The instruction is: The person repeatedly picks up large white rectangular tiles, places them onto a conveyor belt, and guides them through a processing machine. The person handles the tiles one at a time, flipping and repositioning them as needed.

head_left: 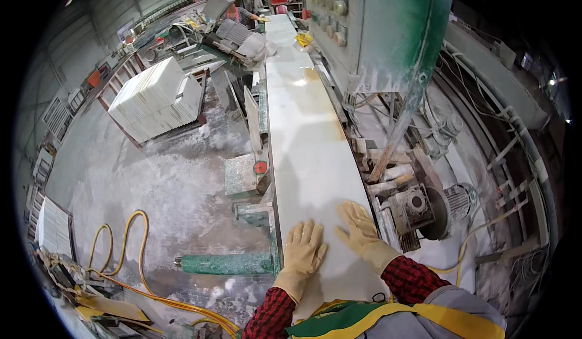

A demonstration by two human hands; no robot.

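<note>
A long row of wet, pale stone slabs [312,175] runs away from me along a narrow conveyor line. My left hand [304,251], in a cream rubber glove, lies flat on the nearest slab close to its left edge. My right hand [362,233], gloved the same way, rests on that slab near its right edge. Both hands have their fingers stretched out, with nothing in them. Brownish stains mark a slab farther along, and a yellow cloth-like thing [304,39] lies by the right edge near the far end.
A control cabinet [388,36] with knobs overhangs the right side, above motors [418,209]. Left of the line are a red button [260,167], a green roller [227,263], a yellow hose [142,236] and stacked white slabs [154,99]. Another person [239,15] stands at the far end.
</note>
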